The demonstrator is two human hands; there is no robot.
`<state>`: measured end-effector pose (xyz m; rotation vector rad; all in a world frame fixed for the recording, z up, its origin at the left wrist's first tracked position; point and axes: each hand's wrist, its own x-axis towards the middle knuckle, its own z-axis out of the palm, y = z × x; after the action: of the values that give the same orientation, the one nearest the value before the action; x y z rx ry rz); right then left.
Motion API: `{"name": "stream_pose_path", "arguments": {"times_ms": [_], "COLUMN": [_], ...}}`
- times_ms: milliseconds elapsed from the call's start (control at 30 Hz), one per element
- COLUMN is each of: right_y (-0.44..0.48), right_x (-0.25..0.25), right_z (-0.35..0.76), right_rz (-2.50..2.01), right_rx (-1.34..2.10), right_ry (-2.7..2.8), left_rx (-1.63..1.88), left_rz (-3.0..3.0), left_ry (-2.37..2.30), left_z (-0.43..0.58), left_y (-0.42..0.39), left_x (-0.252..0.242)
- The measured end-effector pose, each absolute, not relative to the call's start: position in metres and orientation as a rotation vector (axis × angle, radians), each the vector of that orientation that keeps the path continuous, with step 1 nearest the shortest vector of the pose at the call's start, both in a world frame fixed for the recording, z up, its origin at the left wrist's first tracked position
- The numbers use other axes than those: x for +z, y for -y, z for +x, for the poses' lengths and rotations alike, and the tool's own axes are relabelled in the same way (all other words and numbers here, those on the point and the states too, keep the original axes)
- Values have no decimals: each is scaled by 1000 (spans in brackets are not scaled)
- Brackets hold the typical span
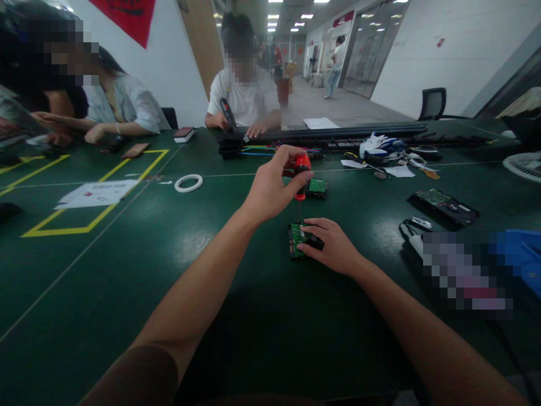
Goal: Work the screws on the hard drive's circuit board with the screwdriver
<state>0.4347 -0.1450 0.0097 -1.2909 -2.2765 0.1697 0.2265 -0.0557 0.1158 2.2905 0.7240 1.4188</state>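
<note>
My left hand point(276, 183) grips a red-and-black screwdriver point(301, 163) by its handle, held upright. The thin shaft points down at the far edge of a small hard drive point(295, 242) whose green circuit board faces up. Whether the tip sits in a screw is too small to tell. My right hand point(332, 245) holds the drive from its right side on the table, thumb and fingers over the board. Just beyond, partly behind the screwdriver, lies a second board-topped drive point(318, 188).
A larger hard drive point(443, 206) lies to the right, near a power strip point(418, 245) and gloves point(382, 148). A white tape ring point(189, 183) and paper sheet point(97, 193) lie left. Across the green table point(147, 293), a person point(243, 101) holds a power tool beside long black rails point(355, 133).
</note>
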Motion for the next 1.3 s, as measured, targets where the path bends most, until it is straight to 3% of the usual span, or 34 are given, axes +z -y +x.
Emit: {"name": "stream_pose_path", "arguments": {"times_ms": [1300], "right_y": [144], "right_x": [6], "right_z": [438], "right_rz": [-1266], "right_rx": [153], "right_ry": [2295], "left_rx": [1520], "left_rz": [2419], "left_ry": [-723], "left_z": [227], "left_y": [56], "left_x": [119]}}
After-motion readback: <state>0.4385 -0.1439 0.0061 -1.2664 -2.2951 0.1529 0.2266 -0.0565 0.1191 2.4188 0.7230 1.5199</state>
